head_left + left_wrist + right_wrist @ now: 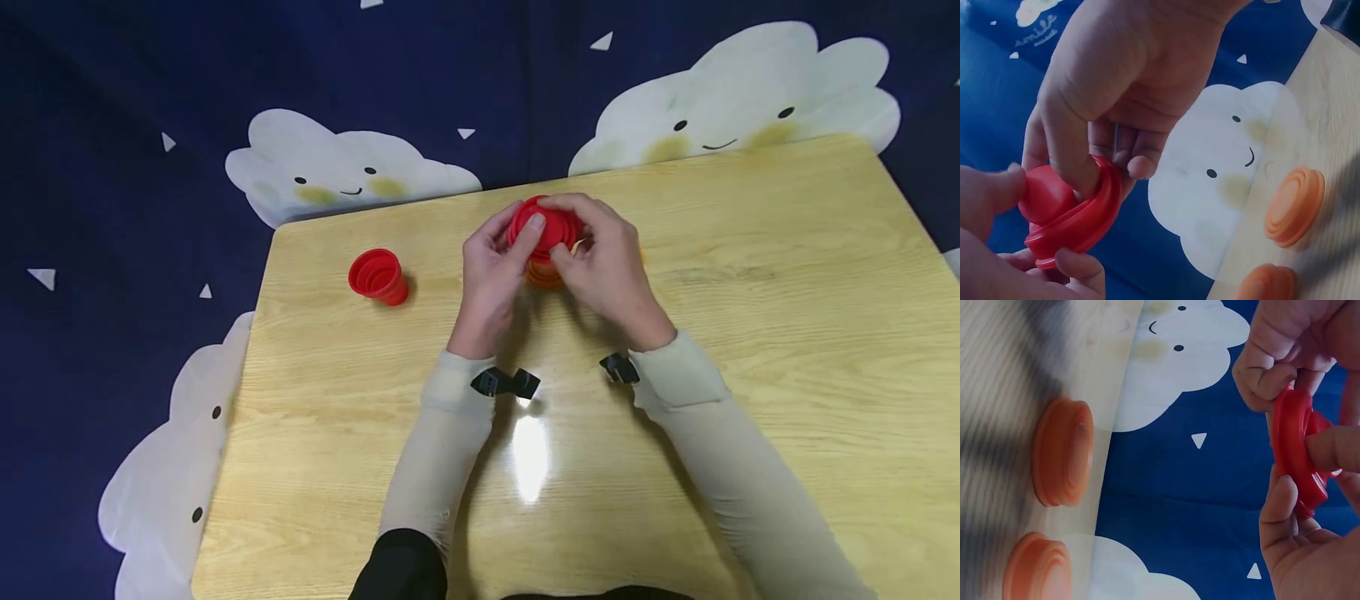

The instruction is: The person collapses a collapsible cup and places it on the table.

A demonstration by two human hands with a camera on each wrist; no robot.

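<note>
Left grip (489, 265) and right grip (611, 271) both pinch the collapsible red cup (557, 228). Uneven thumb pressure could fold it crookedly or spring it loose.

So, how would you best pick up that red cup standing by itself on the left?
I'd grip the red cup around its outer wall just below the rim, coming from its right side. It stands mouth-up and narrows toward its base, and that side faces the left hand, with nothing between them.
</note>
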